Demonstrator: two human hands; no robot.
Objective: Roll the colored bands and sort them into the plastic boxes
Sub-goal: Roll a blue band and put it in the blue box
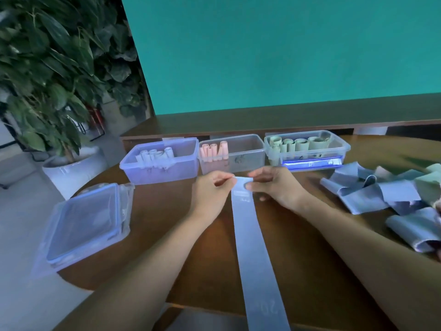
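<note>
A long pale blue band (250, 237) lies flat on the wooden table (167, 235), running from the front edge toward the boxes. My left hand (210, 194) and my right hand (274, 187) pinch its far end, folded over at the tip. Behind them stand three clear plastic boxes: the left box (162, 173) holds pale blue rolls, the middle box (248, 161) pink rolls, the right box (341, 149) green rolls.
A heap of unrolled blue and green bands (381, 197) lies at the right. Stacked clear lids (88, 223) sit at the table's left edge. A potted plant (59, 91) stands on the floor to the left.
</note>
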